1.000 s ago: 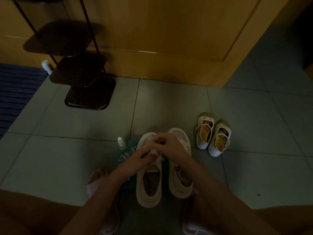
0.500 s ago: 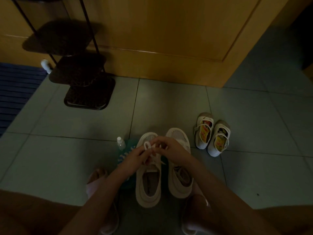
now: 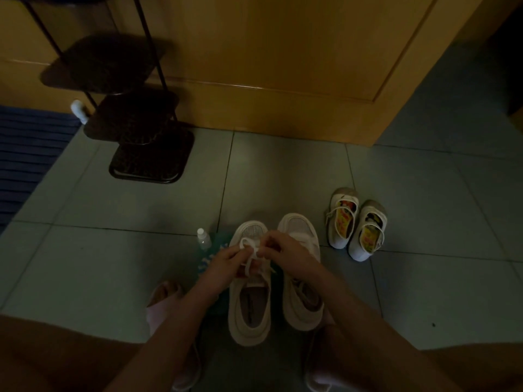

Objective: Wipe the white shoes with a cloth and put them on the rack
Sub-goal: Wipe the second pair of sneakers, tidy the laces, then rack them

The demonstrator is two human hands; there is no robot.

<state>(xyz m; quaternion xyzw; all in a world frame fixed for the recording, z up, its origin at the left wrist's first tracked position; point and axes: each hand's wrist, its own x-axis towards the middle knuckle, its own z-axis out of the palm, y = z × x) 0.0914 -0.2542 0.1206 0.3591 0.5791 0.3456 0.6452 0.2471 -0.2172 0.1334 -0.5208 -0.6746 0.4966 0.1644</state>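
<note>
White shoes (image 3: 276, 281) side by side on floor tiles (image 3: 424, 222), laces (image 3: 249, 251) looped

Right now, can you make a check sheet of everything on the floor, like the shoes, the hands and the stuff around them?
Surface: grey tiled floor, dimly lit.
Job's things: two white shoes side by side, toes pointing away; cloth under the left hand, beside the left shoe; dark tiered rack at the wall.
Clutter: small bottle upright by the cloth; pair of small strap shoes to the right.
Grippers: left hand and right hand both pinch the lace of the left shoe.
Cables: nothing seen.
Surroundings: wooden door; blue mat at left.
</note>
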